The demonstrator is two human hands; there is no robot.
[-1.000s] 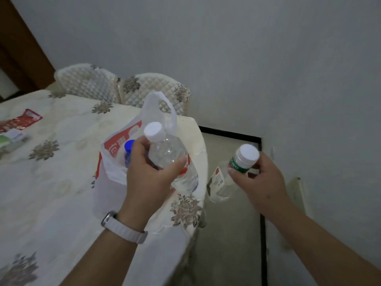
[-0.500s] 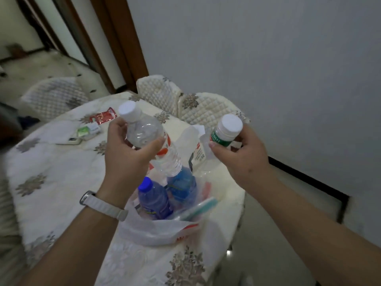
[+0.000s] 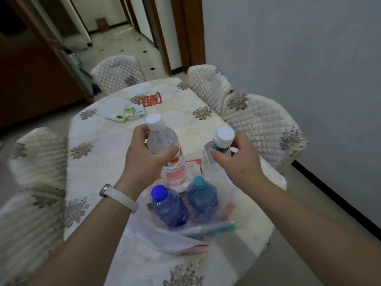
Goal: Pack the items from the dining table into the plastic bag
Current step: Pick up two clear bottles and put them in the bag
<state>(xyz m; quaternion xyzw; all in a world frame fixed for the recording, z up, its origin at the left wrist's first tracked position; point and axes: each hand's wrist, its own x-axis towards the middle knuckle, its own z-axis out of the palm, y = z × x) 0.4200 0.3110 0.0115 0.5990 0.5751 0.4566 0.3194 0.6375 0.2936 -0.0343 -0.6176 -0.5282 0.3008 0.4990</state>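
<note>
My left hand [image 3: 144,159] grips a clear water bottle [image 3: 165,145] with a white cap and red label, held over the open white plastic bag [image 3: 162,240]. My right hand [image 3: 237,159] holds a second clear bottle [image 3: 218,145] with a white cap and green label above the bag's far side. Inside the bag stand a dark blue bottle [image 3: 168,205] and a light blue bottle [image 3: 202,197], with a teal and pink packet [image 3: 210,229] lying at the front. The bag sits on the dining table [image 3: 103,157] near its front right edge.
A red packet [image 3: 150,100], a green-and-white box [image 3: 134,112] and a small white device [image 3: 118,118] lie at the table's far end. Quilted chairs [image 3: 259,124] ring the table. A grey wall is to the right and a doorway lies beyond.
The view has swung over the table. Both hands have brought their bottles from the table's edge to above the open bag, the left bottle now lower, near the bag's mouth.
</note>
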